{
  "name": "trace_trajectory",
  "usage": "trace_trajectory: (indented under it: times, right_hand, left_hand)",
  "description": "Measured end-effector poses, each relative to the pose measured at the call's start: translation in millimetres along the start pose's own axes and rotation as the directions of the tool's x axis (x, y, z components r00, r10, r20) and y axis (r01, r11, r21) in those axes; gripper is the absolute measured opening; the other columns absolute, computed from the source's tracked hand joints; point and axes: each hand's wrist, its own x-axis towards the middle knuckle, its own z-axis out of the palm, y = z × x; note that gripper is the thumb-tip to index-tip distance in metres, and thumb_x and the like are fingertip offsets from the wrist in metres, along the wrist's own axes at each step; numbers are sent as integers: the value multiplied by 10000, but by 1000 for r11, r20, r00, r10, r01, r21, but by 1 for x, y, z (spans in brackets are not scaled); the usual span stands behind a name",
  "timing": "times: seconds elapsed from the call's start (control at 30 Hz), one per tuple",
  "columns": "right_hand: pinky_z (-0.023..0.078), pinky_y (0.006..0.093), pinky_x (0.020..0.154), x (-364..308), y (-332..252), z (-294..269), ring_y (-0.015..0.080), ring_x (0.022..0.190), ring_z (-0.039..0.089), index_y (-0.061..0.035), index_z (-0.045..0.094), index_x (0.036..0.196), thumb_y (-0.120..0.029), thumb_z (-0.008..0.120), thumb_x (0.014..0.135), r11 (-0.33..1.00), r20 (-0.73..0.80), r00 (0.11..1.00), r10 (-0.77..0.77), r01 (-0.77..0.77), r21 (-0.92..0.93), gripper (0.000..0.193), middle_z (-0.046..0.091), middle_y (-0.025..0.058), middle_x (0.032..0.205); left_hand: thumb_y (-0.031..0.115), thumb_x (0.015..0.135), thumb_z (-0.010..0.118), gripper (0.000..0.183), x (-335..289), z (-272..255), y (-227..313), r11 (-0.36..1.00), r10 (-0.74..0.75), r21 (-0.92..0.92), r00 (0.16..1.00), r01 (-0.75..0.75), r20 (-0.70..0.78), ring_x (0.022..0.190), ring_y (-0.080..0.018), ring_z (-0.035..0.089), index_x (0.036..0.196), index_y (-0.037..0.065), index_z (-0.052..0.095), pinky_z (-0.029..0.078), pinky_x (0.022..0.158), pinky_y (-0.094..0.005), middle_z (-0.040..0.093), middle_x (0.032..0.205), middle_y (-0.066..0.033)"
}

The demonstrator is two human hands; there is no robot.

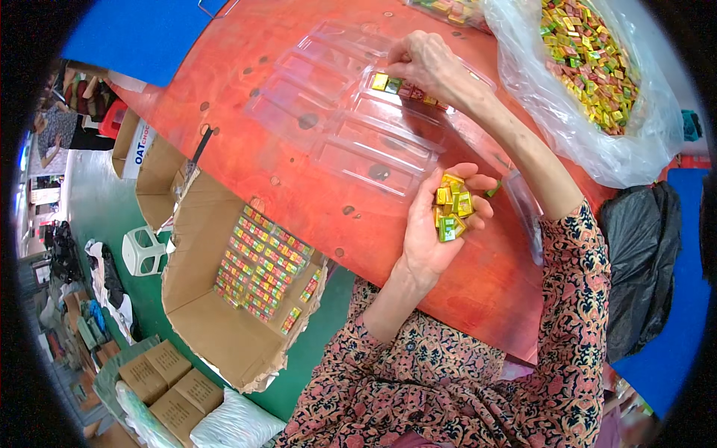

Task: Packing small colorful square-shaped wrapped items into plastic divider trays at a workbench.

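My left hand point(437, 224) lies palm-up over the red wooden tabletop point(299, 164), its grip loosely cupped around a small heap of yellow and green foil-wrapped square candies point(450, 207). My right hand point(426, 63) reaches farther out, fingertips pinched down at the row of candies point(403, 88) already seated in one slot of the clear moulded plastic tray point(351, 119); whether it pinches a piece I cannot tell. That row's long axis runs left to right under the right hand. The cupped heap sits nearer my body, near the tray's edge. The right hand is closer to the slot.
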Motion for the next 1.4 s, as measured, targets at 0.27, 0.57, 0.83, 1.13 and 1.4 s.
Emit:
trace_trajectory:
  times: [0.27, 0.57, 0.83, 1.13, 1.4]
  right_hand:
    - [475, 342, 594, -5, 12, 23, 242, 632, 627, 18, 645, 797, -108, 614, 715, 988, -62, 986, -155, 155, -10, 154, 622, 168, 683]
    - [466, 336, 598, -37, 23, -62, 222, 609, 603, 19, 643, 826, -164, 616, 737, 991, 226, 967, 120, -103, -87, 206, 617, 147, 666]
    - [486, 386, 695, -57, 16, -46, 317, 779, 616, -39, 670, 845, -71, 598, 712, 974, 259, 963, 74, -14, -227, 155, 626, 197, 788]
    - [478, 279, 631, -62, 29, -57, 178, 696, 607, -1, 631, 898, -135, 517, 836, 953, 250, 943, 219, -262, 152, 187, 646, 107, 789]
    - [510, 275, 615, -71, 33, -65, 157, 682, 593, 55, 537, 992, -38, 551, 821, 369, 419, 837, 353, -536, 759, 196, 591, 89, 779]
  left_hand:
    - [339, 933, 336, 415, 2, -1, -1, 1000, 0, 28, 1000, -1, 20, 757, -266, 587, 1134, 16, 503, 533, 559, -301, 562, 1052, -194]
    - [342, 930, 341, 413, 1, 2, -1, 998, 9, 58, 1000, -8, -9, 750, -249, 578, 1130, 21, 508, 510, 544, -283, 564, 1043, -185]
    - [341, 932, 337, 422, 2, 2, -2, 999, 25, 41, 1000, -25, 0, 741, -252, 610, 1118, 1, 504, 532, 555, -293, 574, 1019, -200]
    - [344, 934, 329, 425, 2, 0, -2, 998, 33, 52, 999, -32, -12, 748, -259, 611, 1126, 6, 501, 532, 555, -298, 573, 1026, -192]
    - [337, 933, 327, 424, 1, 0, 0, 999, 16, 40, 999, -14, -32, 756, -260, 586, 1128, 7, 508, 506, 556, -298, 569, 1037, -178]
